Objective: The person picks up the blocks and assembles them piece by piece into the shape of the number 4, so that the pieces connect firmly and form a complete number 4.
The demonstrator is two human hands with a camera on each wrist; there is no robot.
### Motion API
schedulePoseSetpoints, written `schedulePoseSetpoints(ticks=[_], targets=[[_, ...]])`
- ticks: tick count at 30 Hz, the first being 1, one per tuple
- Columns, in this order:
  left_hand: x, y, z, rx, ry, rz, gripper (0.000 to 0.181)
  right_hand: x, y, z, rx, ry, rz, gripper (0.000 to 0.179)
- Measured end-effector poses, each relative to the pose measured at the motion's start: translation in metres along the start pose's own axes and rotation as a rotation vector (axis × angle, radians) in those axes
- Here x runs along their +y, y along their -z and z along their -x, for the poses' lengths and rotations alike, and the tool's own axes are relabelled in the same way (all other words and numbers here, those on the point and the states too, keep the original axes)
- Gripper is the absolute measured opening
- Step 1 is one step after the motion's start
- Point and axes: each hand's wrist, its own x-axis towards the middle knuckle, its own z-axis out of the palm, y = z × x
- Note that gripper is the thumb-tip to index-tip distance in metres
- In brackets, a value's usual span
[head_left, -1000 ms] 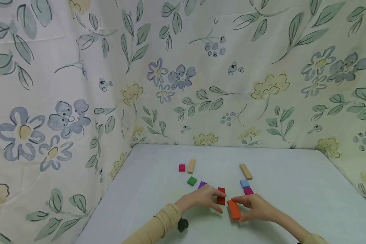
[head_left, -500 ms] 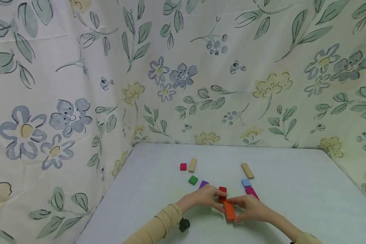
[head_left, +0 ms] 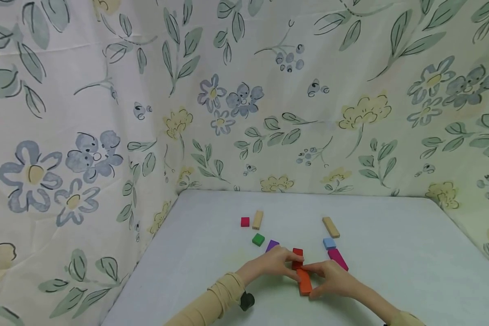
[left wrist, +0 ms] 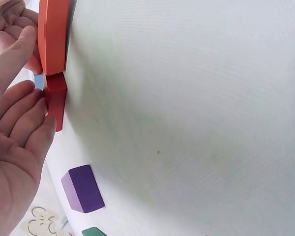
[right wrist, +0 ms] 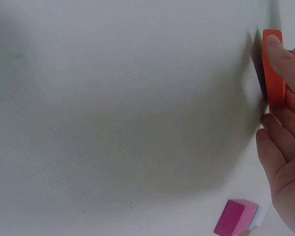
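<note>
The orange block (head_left: 304,285) has moved frame-left, pinched in the right hand (head_left: 336,279), and overpushing could skew the red block (left wrist: 58,101) that the outstretched left hand (head_left: 272,263) merely touches.

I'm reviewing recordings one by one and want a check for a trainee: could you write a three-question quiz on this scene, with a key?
1. Multiple choice: what does the right hand hold?
A) small green square block
B) long orange rectangular block
C) small pale blue block

2. True or false: in the left wrist view, the purple box-shaped block lies apart from the red rectangular block.

3. Count: how many long tan wooden blocks show in the head view?

Key: 1. B; 2. true; 3. two.
</note>
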Motion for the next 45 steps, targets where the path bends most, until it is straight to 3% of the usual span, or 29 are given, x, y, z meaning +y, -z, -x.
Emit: schedulePoseSetpoints(ticks=[16, 27, 45], targets=[[0.005, -0.006, 0.000, 0.078, 0.037, -0.015, 0.050, -0.005, -0.007, 0.001, 0.071, 0.015, 0.196, 0.069], [0.006, -0.008, 0.001, 0.077, 0.047, -0.015, 0.053, -0.006, 0.001, 0.007, 0.072, 0.001, 0.215, 0.061], [0.007, -0.013, 0.001, 0.084, 0.086, 0.014, 0.047, -0.009, -0.012, 0.004, 0.162, -0.022, 0.270, 0.055]])
